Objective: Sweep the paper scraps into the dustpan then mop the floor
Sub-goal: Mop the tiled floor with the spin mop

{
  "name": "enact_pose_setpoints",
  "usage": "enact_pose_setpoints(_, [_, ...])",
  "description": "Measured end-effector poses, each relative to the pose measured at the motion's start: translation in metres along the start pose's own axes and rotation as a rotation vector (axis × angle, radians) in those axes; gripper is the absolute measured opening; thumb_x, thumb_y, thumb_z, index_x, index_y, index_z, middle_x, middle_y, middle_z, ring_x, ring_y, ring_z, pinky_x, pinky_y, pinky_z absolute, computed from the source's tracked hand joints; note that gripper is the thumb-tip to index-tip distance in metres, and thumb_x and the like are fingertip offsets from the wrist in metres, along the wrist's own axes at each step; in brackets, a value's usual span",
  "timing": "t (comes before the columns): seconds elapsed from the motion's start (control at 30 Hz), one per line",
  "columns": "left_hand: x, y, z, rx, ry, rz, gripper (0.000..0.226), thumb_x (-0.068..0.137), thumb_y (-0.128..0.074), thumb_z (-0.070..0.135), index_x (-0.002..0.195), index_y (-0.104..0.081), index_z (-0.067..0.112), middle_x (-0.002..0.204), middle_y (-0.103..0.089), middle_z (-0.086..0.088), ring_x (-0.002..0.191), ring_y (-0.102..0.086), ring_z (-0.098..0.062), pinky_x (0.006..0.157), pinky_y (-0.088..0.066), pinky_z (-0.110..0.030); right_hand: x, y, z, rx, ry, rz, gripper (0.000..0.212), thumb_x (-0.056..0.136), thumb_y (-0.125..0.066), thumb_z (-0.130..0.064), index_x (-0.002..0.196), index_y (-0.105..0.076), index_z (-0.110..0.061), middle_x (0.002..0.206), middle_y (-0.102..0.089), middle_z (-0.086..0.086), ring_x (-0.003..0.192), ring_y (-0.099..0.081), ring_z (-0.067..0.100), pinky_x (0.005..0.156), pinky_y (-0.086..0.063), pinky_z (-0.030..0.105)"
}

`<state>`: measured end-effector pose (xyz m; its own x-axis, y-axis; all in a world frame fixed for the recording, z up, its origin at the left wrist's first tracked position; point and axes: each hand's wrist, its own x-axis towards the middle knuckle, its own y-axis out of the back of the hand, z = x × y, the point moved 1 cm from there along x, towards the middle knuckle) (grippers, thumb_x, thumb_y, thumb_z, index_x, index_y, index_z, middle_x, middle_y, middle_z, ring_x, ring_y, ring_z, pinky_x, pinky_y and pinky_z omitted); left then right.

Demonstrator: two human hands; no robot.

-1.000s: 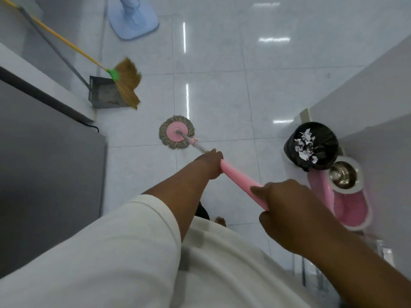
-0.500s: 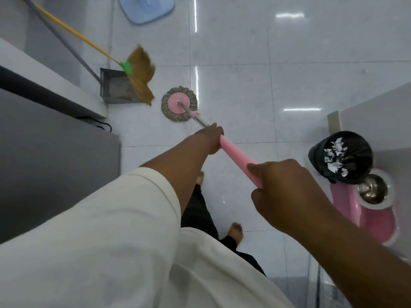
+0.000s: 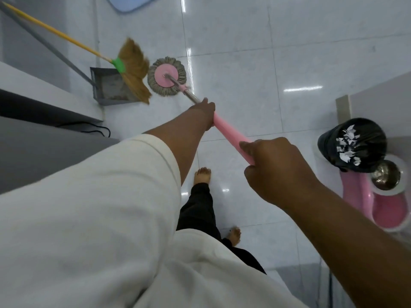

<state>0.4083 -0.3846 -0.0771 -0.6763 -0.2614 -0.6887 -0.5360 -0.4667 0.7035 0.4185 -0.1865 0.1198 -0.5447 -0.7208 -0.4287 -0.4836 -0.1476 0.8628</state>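
Note:
A round mop head (image 3: 166, 76), pink disc with grey strands, lies flat on the white tiled floor (image 3: 233, 63). Its pink handle (image 3: 229, 132) runs back towards me. My left hand (image 3: 203, 112) grips the handle near the metal shaft, and my right hand (image 3: 275, 167) grips it lower down. Just left of the mop head stand a grey dustpan (image 3: 111, 90) and a straw broom (image 3: 133, 67) with a yellow stick. A black-lined bin (image 3: 351, 143) at the right holds white paper scraps (image 3: 348, 144).
A pink mop bucket (image 3: 387, 203) with a steel spinner sits beside the bin against a grey wall. A grey cabinet (image 3: 33, 147) and a black cable fill the left side. A blue fan base (image 3: 131, 2) is at the top. My bare feet (image 3: 201, 174) stand on the tiles.
The mop head has slid forward and left, ending right beside the broom and dustpan. Both hands kept their grip on the handle, and I have stepped forward.

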Motion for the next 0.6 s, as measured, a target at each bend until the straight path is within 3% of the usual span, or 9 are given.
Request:
enact_pose_setpoints(0.17, [-0.034,-0.035,0.029,-0.022,-0.039,0.008,0.051,0.091,-0.064,0.016,0.138,-0.044,0.009,0.147,-0.034,-0.013,0.122,-0.055,-0.034,0.098,-0.048,-0.046,-0.056,-0.013,0.01,-0.014,0.006,-0.002,0.042,0.09,-0.06,-0.023,0.132,-0.057,-0.022,0.101,-0.067,0.002,0.07,-0.056,0.012,0.074,-0.052,0.023])
enact_pose_setpoints(0.37, [-0.099,-0.099,0.099,-0.062,-0.094,0.006,0.047,0.091,-0.063,0.014,0.135,-0.047,0.007,0.141,-0.041,-0.013,0.122,-0.054,-0.033,0.102,-0.046,-0.044,-0.165,-0.033,0.039,0.042,-0.101,-0.026,0.041,0.088,-0.059,-0.019,0.129,-0.06,-0.023,0.094,-0.066,0.002,0.063,-0.056,0.012,0.057,-0.044,0.017])
enact_pose_setpoints(0.6, [-0.174,-0.169,0.191,-0.043,-0.23,0.016,0.035,0.091,-0.063,0.02,0.123,-0.052,0.007,0.126,-0.051,-0.011,0.11,-0.06,-0.03,0.094,-0.05,-0.045,-0.29,-0.043,0.079,0.041,-0.195,-0.055,0.041,0.085,-0.06,-0.02,0.126,-0.063,-0.026,0.094,-0.068,0.0,0.064,-0.058,0.01,0.05,-0.035,0.012])
